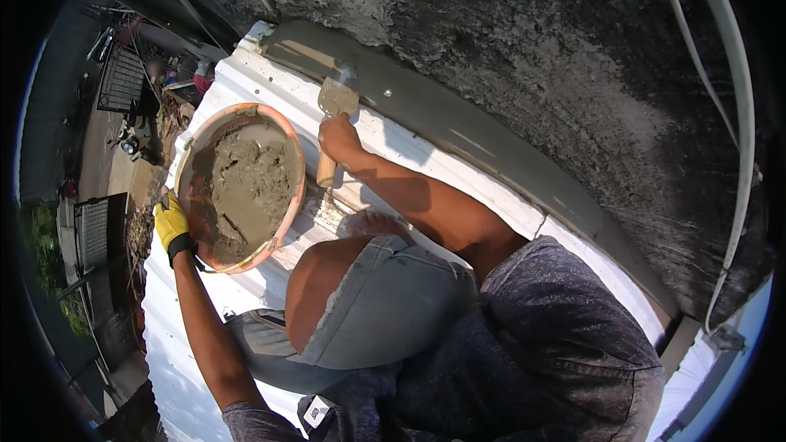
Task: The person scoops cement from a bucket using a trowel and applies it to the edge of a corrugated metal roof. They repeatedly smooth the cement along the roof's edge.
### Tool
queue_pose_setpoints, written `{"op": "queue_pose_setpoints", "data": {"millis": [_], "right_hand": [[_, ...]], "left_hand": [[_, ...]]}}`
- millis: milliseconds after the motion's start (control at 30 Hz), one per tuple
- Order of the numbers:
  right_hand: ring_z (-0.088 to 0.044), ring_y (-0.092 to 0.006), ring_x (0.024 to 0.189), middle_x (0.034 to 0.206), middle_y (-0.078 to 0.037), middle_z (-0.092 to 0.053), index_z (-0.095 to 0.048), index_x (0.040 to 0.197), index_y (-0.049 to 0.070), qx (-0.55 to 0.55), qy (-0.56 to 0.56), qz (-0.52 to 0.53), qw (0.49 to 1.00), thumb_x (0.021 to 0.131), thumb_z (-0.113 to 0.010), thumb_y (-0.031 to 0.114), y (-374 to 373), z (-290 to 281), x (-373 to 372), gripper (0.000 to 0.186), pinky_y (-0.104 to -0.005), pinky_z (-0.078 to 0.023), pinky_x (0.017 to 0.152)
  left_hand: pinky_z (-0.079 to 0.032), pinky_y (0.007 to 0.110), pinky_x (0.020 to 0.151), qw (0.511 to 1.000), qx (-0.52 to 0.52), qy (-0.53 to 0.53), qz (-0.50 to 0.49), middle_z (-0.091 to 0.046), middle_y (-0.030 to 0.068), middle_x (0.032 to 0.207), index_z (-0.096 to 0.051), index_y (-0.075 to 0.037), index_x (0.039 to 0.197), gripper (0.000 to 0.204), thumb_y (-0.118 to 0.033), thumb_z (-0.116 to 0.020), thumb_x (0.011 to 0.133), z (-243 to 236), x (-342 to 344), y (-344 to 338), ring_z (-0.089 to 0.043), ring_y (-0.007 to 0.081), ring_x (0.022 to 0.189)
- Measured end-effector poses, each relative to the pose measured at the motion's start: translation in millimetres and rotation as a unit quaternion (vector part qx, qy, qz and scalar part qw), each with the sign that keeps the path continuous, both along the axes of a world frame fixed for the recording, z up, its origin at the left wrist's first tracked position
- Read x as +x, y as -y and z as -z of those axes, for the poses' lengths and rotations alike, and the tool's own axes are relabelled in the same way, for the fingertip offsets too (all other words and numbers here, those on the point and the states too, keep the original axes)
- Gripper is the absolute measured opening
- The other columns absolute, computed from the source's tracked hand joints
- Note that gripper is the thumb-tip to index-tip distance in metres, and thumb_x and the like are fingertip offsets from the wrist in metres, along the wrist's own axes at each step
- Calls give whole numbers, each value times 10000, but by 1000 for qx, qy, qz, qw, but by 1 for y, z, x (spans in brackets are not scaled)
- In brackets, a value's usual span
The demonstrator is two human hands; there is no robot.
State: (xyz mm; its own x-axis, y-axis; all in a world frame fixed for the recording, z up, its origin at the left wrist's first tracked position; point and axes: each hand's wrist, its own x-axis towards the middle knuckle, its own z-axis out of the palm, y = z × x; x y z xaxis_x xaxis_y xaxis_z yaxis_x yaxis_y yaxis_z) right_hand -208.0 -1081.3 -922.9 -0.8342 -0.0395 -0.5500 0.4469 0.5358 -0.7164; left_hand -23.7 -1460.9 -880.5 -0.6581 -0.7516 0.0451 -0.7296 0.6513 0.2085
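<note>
My right hand [340, 139], bare, is closed round the wooden handle of a trowel [338, 98]. Its flat blade is coated in grey mortar and lies by the edge of the smooth mortar strip [393, 86] at the foot of the wall. An orange round basin [297, 188], holding wet mortar [254, 180], stands on the white corrugated roof sheet [266, 82]. At the basin's left side is my left hand [172, 225] in a yellow glove, its fingers closed. What they grip near the rim is too unclear to name.
A rough dark wall [524, 57] rises along the far and right side, with a grey pipe [741, 115] running down it. Past the roof's left edge the ground lies lower, with a parked vehicle [135, 143] and metal grilles [121, 80]. My bent knee [319, 295] is close to the basin.
</note>
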Motion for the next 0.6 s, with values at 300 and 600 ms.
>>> {"op": "queue_pose_setpoints", "data": {"millis": [300,600], "right_hand": [[-630,-413,1036,1064,-292,-648,-537,1185,-15,79,-95,-172,977,953,-485,307,-6,-54,-35,400,-479,-491,890],[-637,-447,981,1046,-272,-660,-583,1116,-13,238,-148,-248,927,964,-459,287,-74,-32,-84,358,-509,-495,868]], "left_hand": [[-468,485,826,999,23,-1,-36,-648,273,1049,-664,-28,1109,556,-511,-425,975,-34,2,-21,-600,454,987],[-466,498,817,997,7,20,-70,-647,279,1028,-658,-10,1096,548,-496,-434,978,-26,-17,-32,-597,467,971]]}}
